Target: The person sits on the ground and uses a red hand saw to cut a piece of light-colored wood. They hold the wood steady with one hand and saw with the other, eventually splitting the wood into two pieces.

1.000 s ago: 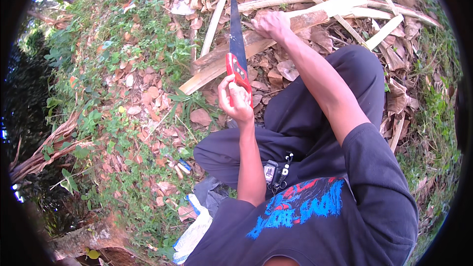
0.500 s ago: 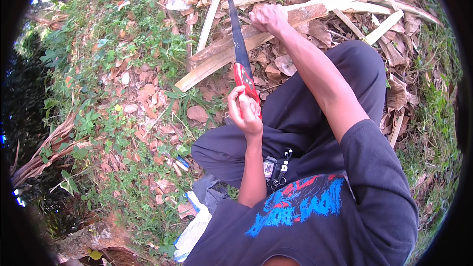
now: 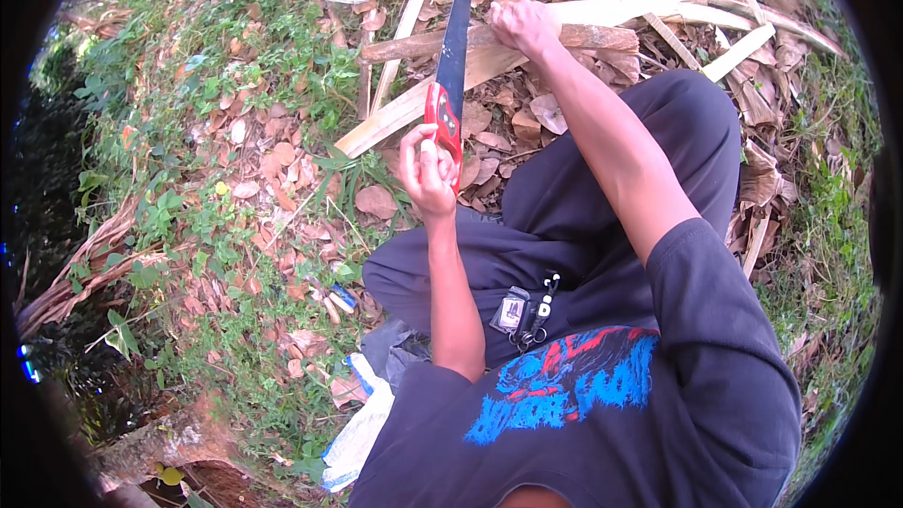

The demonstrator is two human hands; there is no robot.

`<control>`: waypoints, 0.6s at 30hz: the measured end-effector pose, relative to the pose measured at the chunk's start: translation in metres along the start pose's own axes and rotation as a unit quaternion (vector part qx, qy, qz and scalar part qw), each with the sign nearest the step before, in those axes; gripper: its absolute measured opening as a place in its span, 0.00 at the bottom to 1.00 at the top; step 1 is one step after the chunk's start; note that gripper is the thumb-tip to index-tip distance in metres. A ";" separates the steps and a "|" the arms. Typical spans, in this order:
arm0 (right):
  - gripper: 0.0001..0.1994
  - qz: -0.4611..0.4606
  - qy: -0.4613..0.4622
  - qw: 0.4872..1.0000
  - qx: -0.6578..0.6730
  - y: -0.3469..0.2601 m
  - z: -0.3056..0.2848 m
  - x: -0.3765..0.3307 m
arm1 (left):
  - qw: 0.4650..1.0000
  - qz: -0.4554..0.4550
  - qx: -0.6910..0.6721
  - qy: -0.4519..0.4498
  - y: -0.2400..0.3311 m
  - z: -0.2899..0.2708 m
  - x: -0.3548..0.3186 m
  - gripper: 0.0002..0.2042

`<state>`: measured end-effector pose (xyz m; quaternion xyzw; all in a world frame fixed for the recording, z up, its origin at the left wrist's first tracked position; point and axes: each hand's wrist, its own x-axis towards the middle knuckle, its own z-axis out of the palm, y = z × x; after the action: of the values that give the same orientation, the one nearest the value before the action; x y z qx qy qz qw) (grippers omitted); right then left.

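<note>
My left hand [image 3: 430, 172] is closed round the red handle of a handsaw [image 3: 455, 47]. Its dark blade points away from me and crosses a brown bark-covered stick [image 3: 404, 46] left of my other hand. Whether the teeth touch the bark I cannot tell. My right hand [image 3: 525, 26] makes a fist on that stick, gripping it near its middle. Under the stick, slanting from near left to far right, lies a pale flat strip of wood [image 3: 395, 116], partly hidden by my hand and the saw.
More pale wood strips [image 3: 743, 53] lie crossed at the far right, over dry brown leaves [image 3: 547, 113]. My bent legs [image 3: 621, 160] are close below the wood. A white bag [image 3: 362, 433] sits by my left side. Green plants [image 3: 169, 216] cover the ground leftward.
The saw and my left hand have moved left and a little farther away. The stick has swung from a slant to nearly level, its left end moving away from me.
</note>
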<state>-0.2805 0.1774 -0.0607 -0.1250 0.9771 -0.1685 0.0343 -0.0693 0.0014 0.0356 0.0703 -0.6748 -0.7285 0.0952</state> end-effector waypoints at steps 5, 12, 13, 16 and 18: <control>0.10 0.028 0.033 0.999 -0.015 0.005 0.020 0.009 | 0.998 -0.010 0.062 0.009 0.015 0.026 -0.026 0.12; 0.07 0.101 -0.017 0.994 0.041 -0.009 -0.005 0.002 | 0.996 -0.035 0.068 0.035 0.034 0.030 -0.082 0.12; 0.07 0.091 -0.022 0.995 0.039 -0.010 -0.009 0.002 | 0.996 -0.037 0.078 0.032 0.038 0.026 -0.096 0.12; 0.06 0.063 -0.018 0.997 0.028 0.001 -0.008 0.005 | 0.995 -0.048 0.086 0.016 0.045 0.014 -0.138 0.14; 0.07 0.052 0.017 0.998 0.008 0.003 -0.001 0.003 | 0.994 -0.043 0.095 0.002 0.043 0.006 -0.155 0.14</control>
<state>-0.2840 0.1798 -0.0613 -0.0712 0.9813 -0.1768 0.0275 0.0817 0.0400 0.0751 0.1096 -0.7373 -0.6640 0.0579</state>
